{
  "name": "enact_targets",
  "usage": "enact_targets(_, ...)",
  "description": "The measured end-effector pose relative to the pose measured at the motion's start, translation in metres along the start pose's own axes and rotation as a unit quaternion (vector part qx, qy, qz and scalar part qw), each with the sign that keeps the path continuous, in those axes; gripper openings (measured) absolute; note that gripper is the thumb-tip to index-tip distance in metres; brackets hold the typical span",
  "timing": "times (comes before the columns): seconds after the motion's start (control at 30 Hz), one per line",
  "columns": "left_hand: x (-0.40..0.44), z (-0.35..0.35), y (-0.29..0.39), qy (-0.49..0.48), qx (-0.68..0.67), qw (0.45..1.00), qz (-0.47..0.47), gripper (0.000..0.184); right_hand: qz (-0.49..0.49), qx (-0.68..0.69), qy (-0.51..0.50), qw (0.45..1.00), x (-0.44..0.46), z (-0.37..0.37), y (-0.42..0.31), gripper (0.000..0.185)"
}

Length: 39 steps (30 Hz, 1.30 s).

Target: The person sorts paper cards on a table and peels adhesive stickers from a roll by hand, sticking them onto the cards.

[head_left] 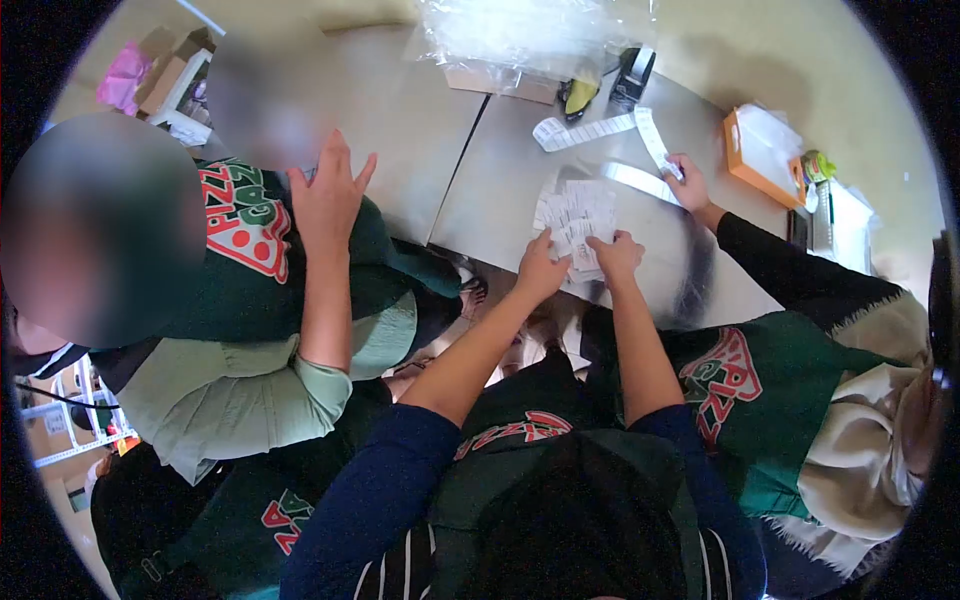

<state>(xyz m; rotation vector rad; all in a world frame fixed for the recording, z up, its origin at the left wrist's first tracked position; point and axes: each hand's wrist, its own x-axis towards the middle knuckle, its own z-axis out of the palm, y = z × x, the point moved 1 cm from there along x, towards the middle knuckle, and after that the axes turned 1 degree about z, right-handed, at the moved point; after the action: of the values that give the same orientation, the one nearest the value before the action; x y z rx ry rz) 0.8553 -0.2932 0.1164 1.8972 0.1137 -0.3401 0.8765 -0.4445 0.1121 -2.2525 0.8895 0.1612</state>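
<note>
Several white printed paper slips (580,222) lie in an overlapping bunch at the metal table's near edge. My left hand (543,268) has its fingers closed on the lower left side of the bunch. On the lower right side, my right hand (617,256) grips the same slips, its fingers bent over them. Beyond the bunch, a long strip of printed labels (590,130) curls across the table from a black dispenser (633,76). A co-worker's hand (687,183) at the right holds the end of that strip.
An orange box (752,160) and a green-lidded jar (818,166) stand at the right of the metal table (410,120). Clear plastic bags (530,35) lie at the back. Co-workers in green aprons stand on both sides; one raises a hand (330,200) at the left.
</note>
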Motion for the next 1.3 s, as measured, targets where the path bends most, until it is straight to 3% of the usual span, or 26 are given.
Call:
enact_targets(0.07, 0.002, 0.004, -0.005, 0.048, 0.146, 0.984, 0.09, 0.064, 0.004, -0.07, 0.013, 0.997, -0.015, -0.008, -0.014, 0.074)
enact_targets(0.17, 0.005, 0.004, -0.009, 0.075, 0.172, 0.974, 0.13, 0.067, -0.031, -0.058, 0.041, 0.997, -0.02, -0.005, -0.018, 0.079)
enact_targets(0.2, 0.006, 0.004, -0.007, 0.074, 0.169, 0.974, 0.13, 0.067, -0.042, -0.067, 0.038, 0.996, -0.019, -0.003, -0.019, 0.083)
enact_targets(0.27, 0.008, 0.005, -0.008, -0.018, 0.024, 0.998, 0.055, 0.07, -0.052, -0.08, 0.035, 0.995, -0.018, 0.004, -0.023, 0.086)
enact_targets(0.33, 0.012, 0.003, -0.01, -0.022, 0.044, 0.996, 0.072, 0.071, -0.002, -0.077, -0.023, 0.997, -0.015, 0.01, -0.029, 0.085)
enact_targets(0.4, 0.014, 0.0, -0.012, -0.026, 0.066, 0.993, 0.09, 0.072, -0.006, -0.045, -0.022, 0.999, -0.004, 0.016, -0.021, 0.083)
enact_targets(0.47, 0.015, -0.005, -0.014, -0.043, -0.029, 0.996, 0.069, 0.071, -0.009, -0.011, -0.02, 1.0, 0.001, 0.02, -0.017, 0.082)
enact_targets(0.53, 0.017, -0.006, -0.017, -0.044, -0.034, 0.996, 0.073, 0.072, 0.055, 0.029, 0.006, 0.998, 0.0, 0.019, -0.018, 0.076)
enact_targets(0.67, 0.021, -0.007, -0.019, -0.053, -0.009, 0.996, 0.065, 0.075, 0.061, -0.002, 0.008, 0.998, -0.008, 0.007, -0.031, 0.072)
enact_targets(0.77, 0.022, -0.01, -0.019, -0.053, 0.007, 0.995, 0.082, 0.074, 0.013, 0.055, -0.011, 0.998, 0.004, 0.009, -0.03, 0.061)
enact_targets(0.83, 0.022, -0.01, -0.015, -0.053, 0.006, 0.996, 0.078, 0.074, 0.115, 0.351, -0.168, 0.914, 0.03, 0.032, -0.003, 0.048)
enact_targets(0.93, 0.023, -0.01, -0.017, -0.041, 0.024, 0.995, 0.091, 0.071, 0.082, 0.362, -0.142, 0.918, 0.016, 0.025, -0.015, 0.039)
enact_targets(1.07, 0.023, -0.013, -0.014, -0.054, 0.017, 0.995, 0.08, 0.069, 0.07, 0.372, -0.155, 0.913, 0.012, 0.026, -0.018, 0.043)
enact_targets(1.13, 0.025, -0.014, -0.014, -0.053, 0.028, 0.995, 0.086, 0.068, 0.013, 0.134, -0.119, 0.984, 0.008, 0.025, -0.02, 0.045)
enact_targets(1.17, 0.027, -0.013, -0.017, -0.053, 0.062, 0.991, 0.106, 0.066, 0.012, 0.133, -0.118, 0.984, -0.001, 0.02, -0.028, 0.045)
enact_targets(1.23, 0.024, -0.017, -0.014, -0.05, 0.095, 0.986, 0.125, 0.065, -0.038, -0.113, 0.017, 0.993, -0.026, 0.004, -0.053, 0.052)
enact_targets(1.3, 0.012, -0.028, 0.001, 0.026, 0.311, 0.928, 0.202, 0.058, -0.045, -0.11, 0.014, 0.993, -0.021, 0.008, -0.048, 0.048)
